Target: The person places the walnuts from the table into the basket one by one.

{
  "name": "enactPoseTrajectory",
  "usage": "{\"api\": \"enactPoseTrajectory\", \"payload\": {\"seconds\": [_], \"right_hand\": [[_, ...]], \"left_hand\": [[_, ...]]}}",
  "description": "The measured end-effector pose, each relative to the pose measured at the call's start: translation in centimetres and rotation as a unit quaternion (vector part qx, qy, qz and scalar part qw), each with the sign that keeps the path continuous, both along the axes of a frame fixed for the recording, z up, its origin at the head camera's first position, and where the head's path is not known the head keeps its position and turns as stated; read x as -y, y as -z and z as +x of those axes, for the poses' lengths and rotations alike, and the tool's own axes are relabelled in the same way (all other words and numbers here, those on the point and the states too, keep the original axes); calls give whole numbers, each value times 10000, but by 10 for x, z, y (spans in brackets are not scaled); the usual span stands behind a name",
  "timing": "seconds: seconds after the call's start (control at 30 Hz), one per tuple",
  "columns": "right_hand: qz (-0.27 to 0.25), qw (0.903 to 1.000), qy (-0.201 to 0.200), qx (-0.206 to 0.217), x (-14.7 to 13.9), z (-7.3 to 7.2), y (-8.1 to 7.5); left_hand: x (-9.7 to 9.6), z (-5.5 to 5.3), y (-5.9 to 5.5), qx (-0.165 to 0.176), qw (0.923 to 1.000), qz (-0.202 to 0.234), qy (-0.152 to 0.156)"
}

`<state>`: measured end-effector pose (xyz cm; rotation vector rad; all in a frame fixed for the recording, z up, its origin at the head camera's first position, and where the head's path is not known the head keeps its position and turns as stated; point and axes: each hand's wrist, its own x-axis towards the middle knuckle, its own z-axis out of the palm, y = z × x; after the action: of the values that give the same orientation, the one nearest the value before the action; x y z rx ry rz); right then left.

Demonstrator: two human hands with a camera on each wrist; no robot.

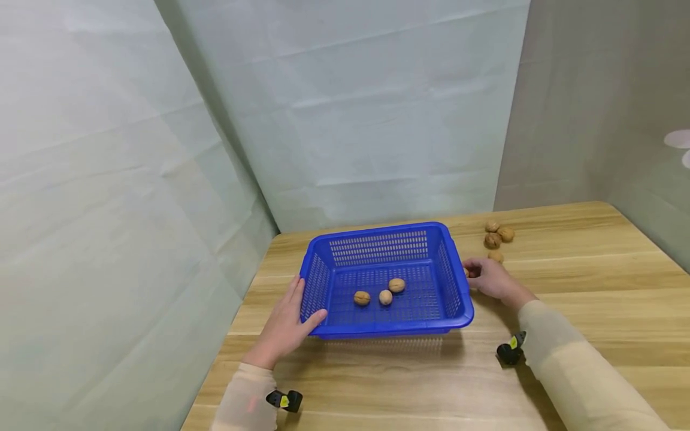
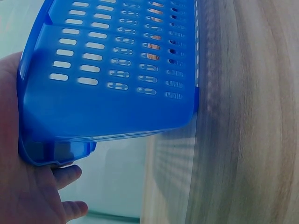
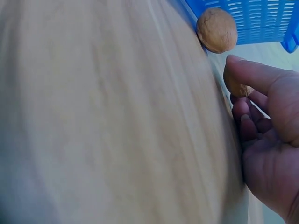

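Observation:
A blue plastic basket [image 1: 377,327] with slotted walls stands on the table. Inside it lie a walnut [image 1: 362,298], a second walnut [image 1: 385,297] and a third walnut [image 1: 396,285]. My left hand [image 1: 286,323] holds the basket's near left corner, its thumb over the rim and fingers along the outside. To the right of the basket, my right hand [image 1: 492,280] pinches a walnut [image 3: 235,84] between thumb and fingers, low over the table. Another walnut [image 3: 217,30] sits between that hand and the basket wall.
Beyond my right hand is a loose walnut [image 1: 496,257]. Behind it lies a small group of walnuts [image 1: 493,240]. The wooden table [image 1: 582,287] runs back to a pale cloth curtain [image 1: 377,120], with more cloth at the left and right.

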<state>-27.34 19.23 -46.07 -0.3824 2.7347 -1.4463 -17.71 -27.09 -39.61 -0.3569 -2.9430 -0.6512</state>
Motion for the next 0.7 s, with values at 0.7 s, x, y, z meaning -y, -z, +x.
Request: {"api": "enactPoseTrajectory", "payload": {"seconds": [0.7], "right_hand": [[-1087,9907,296,768,-12,4,-4]], "left_hand": [[-2,0,1,-3,10000,37,-36]]}}
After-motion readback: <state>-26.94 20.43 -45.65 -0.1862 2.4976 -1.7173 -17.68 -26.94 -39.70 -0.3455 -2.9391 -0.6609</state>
